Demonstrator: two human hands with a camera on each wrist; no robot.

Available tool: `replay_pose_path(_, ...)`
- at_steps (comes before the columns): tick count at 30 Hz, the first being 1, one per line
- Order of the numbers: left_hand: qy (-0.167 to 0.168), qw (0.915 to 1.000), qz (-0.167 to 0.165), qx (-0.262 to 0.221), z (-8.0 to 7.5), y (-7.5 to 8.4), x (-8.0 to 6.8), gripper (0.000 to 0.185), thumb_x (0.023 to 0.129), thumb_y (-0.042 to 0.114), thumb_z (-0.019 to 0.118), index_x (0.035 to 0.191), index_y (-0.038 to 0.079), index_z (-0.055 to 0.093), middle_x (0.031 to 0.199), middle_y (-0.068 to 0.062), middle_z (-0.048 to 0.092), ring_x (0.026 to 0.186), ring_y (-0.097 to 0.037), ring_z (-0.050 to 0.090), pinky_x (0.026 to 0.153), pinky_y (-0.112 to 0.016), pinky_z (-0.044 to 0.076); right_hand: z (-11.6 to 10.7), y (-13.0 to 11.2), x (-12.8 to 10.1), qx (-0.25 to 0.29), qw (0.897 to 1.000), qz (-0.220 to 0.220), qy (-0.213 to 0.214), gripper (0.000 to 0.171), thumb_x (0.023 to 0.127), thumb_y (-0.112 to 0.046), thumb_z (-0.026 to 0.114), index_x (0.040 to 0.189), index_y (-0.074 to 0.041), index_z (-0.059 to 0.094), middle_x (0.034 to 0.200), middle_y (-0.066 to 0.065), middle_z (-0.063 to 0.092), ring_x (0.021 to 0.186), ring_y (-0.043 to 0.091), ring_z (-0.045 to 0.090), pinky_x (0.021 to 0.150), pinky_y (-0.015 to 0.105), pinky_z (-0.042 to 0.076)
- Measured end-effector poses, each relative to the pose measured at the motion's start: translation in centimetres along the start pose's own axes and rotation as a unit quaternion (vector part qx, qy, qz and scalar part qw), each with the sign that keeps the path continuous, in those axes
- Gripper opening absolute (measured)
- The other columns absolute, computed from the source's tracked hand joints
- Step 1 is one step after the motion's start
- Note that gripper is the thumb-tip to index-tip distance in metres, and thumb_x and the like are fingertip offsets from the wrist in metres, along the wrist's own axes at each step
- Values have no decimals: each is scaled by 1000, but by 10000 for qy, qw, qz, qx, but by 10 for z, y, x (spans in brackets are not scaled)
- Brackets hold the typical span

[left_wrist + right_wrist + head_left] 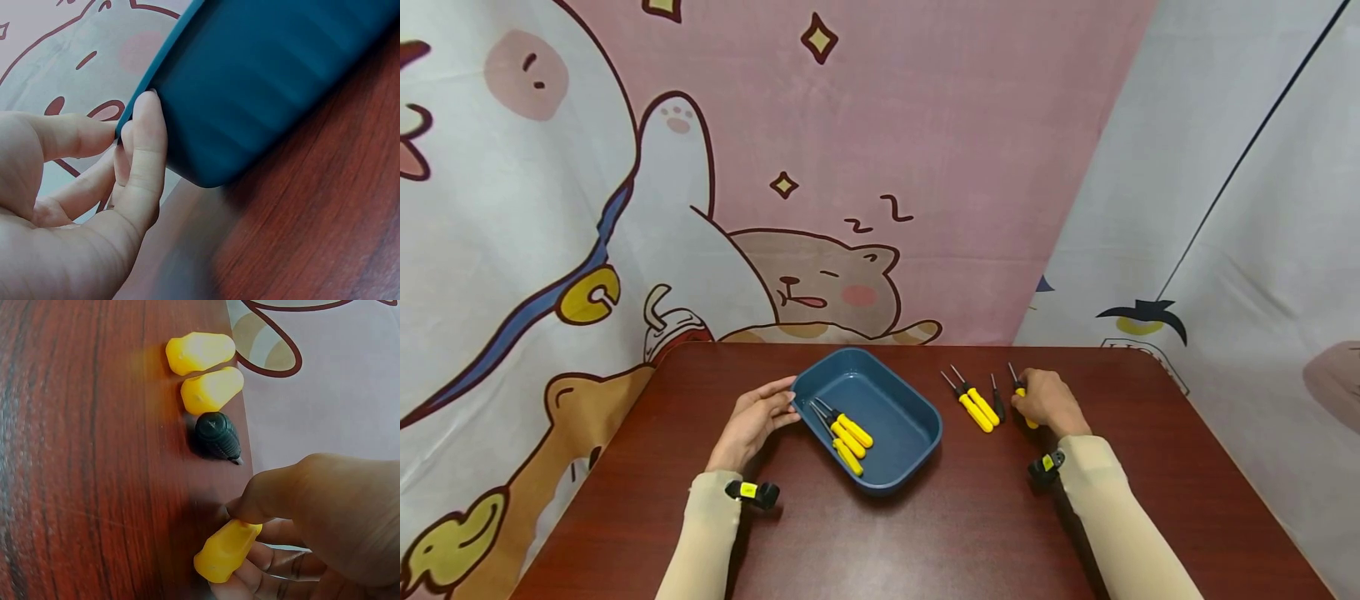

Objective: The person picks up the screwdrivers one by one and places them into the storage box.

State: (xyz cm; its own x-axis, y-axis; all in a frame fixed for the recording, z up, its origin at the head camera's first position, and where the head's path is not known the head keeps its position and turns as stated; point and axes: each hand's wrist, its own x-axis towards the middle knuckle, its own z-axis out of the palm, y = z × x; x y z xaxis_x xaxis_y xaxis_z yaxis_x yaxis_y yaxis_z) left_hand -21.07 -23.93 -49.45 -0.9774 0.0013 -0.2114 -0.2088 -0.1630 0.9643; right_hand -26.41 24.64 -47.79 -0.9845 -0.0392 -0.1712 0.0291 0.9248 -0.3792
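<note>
Head view: the right hand (pixel 1045 400), right of centre, pinches a yellow screwdriver (pixel 1022 395) off the table (pixel 970 533); the left hand (pixel 752 423) steadies the blue tray (pixel 925 417) at mid-frame.

Left wrist view: straight fingers (pixel 147 156) press the tray's wall.

Right wrist view: thumb and fingers grip the handle (pixel 226 550) at the bottom. Looks light, stiff and a bit slick, so the fat handle is the spot to grab.

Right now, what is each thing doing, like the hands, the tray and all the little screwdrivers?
Left hand: fingers touch the tray's side.
Right hand: pinches one yellow screwdriver on the table.
Tray: flat on the table, holds three yellow screwdrivers.
Two yellow screwdrivers: lie loose side by side, right of the tray.
Black screwdriver: lies loose beside them.
</note>
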Motion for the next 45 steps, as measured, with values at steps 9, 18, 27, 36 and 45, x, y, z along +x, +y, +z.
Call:
replay_pose_path(9, -40, 10000, 43, 39, 0, 0, 0, 45, 102, 5, 60, 146, 0, 53, 107, -13, 67, 78, -13, 66, 76, -27, 64, 0, 1, 0, 39, 9999, -59, 96, 48, 93, -17, 69, 130, 11, 56, 101, 23, 66, 73, 24, 62, 64, 33, 57)
replay_pose_path(18, 13, 10000, 26, -11, 0, 0, 0, 45, 102, 4, 60, 146, 0, 53, 104, -11, 68, 77, -12, 66, 76, -27, 64, -1, 2, -2, 166, 9997, -6, 150, 50, 93, -16, 70, 132, 10, 55, 111, 28, 65, 80, 29, 63, 73, 41, 62)
replay_pose_path(27, -23, 10000, 12, -21, -1, 0, 1, 46, 101, 5, 60, 146, 0, 53, 108, -13, 67, 78, -13, 66, 76, -27, 64, -2, 4, -2, 449, 9980, -248, 369, 48, 92, -15, 70, 132, 8, 56, 103, 23, 64, 77, 26, 61, 64, 33, 58)
replay_pose_path(36, -73, 10000, 39, -11, -1, 0, 1, 46, 101, 5, 60, 146, 0, 53, 107, -12, 67, 79, -13, 66, 77, -27, 64, -4, 1, -3, 736, 9922, -717, 712, 41, 93, -14, 70, 128, 5, 59, 87, 12, 55, 64, 19, 54, 55, 28, 46)
replay_pose_path(45, -79, 10000, 47, -5, -1, 0, 1, 46, 102, 5, 60, 146, 0, 53, 105, -12, 67, 78, -13, 66, 76, -27, 64, -5, -6, -4, 956, 9886, -871, 767, 40, 94, -16, 71, 128, 2, 60, 96, 13, 61, 72, 20, 55, 58, 28, 49)
